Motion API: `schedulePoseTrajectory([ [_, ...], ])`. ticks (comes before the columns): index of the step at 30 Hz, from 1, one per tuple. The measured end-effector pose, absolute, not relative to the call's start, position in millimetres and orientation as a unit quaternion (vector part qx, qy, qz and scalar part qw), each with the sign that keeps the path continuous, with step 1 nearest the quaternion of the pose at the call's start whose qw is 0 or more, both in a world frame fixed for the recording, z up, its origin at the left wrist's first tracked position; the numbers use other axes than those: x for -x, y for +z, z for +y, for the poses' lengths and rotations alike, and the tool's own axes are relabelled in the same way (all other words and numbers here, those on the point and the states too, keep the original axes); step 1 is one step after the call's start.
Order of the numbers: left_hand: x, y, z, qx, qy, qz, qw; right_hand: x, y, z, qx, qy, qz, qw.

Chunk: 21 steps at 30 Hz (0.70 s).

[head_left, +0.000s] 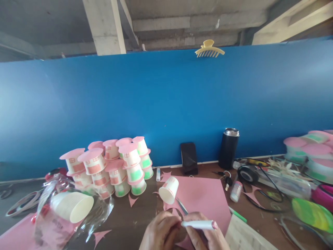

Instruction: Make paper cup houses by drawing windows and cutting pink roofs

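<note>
My left hand [161, 231] is at the bottom centre, its fingers curled together by one end of a white marker [199, 225]. What those fingers grip is hidden. Close beside it, my right hand [205, 239] is closed on the marker, which lies sideways across its fingers with a pinkish-red end to the right. Just beyond both hands, the metal blade of a tool like scissors [182, 207] shows on a pink paper sheet [200, 192]; its handle is hidden. A white paper cup [169, 190] with a faint red drawing lies tilted at the sheet's left edge.
Stacked decorated cups [111, 170] with pink discs stand left, behind a plastic bag [101, 208] of white cups. A phone [189, 158] and black flask [229, 148] stand by the blue partition [163, 104]. Keys, a small bottle [236, 191], cables and a green marker [238, 214] lie right.
</note>
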<state>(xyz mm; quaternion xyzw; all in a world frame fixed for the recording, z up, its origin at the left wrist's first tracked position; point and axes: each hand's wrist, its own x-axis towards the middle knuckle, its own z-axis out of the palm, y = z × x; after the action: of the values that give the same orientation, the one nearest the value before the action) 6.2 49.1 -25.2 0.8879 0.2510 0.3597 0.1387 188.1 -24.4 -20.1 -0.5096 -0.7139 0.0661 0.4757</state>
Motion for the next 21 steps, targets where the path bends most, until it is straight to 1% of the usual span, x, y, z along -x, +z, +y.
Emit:
schedulePoseTrajectory([
  [3,-6.8,-22.1,47.0,-0.886,0.362,0.25,0.143,-190.5,-20.5,-24.4,0.526,0.066,-0.721,0.447],
  [9,-6.4,-19.1,46.1,-0.886,0.362,0.248,0.15,-190.1,-10.2,-27.2,0.527,0.097,-0.713,0.452],
  [11,-6.6,-19.5,46.3,-0.888,0.352,0.256,0.146,-189.6,-7.9,-28.0,0.529,0.104,-0.698,0.47],
  [14,-8.4,-23.3,46.0,-0.888,0.34,0.279,0.133,-189.7,-11.1,-26.2,0.554,0.1,-0.636,0.528],
  [17,-10.7,-29.4,45.4,-0.89,0.337,0.283,0.121,-192.8,-18.7,-20.9,0.541,0.11,-0.601,0.578],
  [19,-11.0,-31.8,45.1,-0.886,0.343,0.288,0.119,-197.2,-21.0,-17.5,0.536,0.117,-0.601,0.582],
  [21,-10.0,-31.5,44.8,-0.874,0.357,0.31,0.116,-203.1,-18.1,-15.8,0.552,0.107,-0.612,0.557],
])
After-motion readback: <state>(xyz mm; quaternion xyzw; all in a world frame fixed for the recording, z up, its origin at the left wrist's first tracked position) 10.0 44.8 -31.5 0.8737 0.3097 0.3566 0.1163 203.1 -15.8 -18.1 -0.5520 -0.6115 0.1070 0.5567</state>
